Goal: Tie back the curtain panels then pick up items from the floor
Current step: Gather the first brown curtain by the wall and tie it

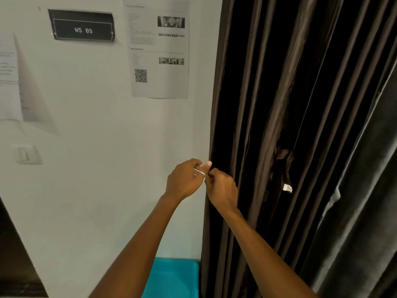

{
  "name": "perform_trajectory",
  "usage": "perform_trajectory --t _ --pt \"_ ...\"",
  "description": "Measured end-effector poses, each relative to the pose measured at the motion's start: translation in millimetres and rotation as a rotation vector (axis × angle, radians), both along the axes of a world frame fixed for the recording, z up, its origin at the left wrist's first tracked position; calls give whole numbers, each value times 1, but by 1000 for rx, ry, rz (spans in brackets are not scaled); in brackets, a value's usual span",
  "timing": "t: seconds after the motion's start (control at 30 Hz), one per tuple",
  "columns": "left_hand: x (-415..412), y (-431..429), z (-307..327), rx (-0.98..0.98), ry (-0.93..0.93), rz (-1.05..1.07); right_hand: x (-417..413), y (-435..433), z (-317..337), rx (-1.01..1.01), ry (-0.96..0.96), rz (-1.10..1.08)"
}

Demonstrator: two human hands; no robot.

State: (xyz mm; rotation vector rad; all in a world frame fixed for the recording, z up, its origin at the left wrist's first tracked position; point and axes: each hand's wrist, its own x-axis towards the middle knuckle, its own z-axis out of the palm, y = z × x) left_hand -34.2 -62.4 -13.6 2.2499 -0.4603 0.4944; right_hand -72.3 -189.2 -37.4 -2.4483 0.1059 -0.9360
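A dark brown pleated curtain panel hangs on the right, its left edge running down beside the white wall. My left hand and my right hand meet at that edge at about waist height. Both are pinched on a thin pale tie-back string that crosses the fingers of my left hand. Where the string goes past my fingers is hidden. A dark fabric knot with a white tag hangs further right among the folds.
A grey curtain panel hangs at the far right. A turquoise bin stands below by the wall. On the white wall are a "WS 05" sign, printed sheets and a switch.
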Motion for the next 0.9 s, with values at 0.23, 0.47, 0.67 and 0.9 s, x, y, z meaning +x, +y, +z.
perform_trajectory --t 0.23,0.47,0.67,0.9 --pt "-2 -19 9 67 -101 221 -2 18 -1 17 -27 113" --pt "1 -14 11 95 -125 247 -15 -11 5 186 -188 -64" --pt "3 -15 10 72 -103 186 -21 -37 18 268 -270 -291" --pt "10 3 9 18 -127 206 -15 -77 27 206 -119 -283"
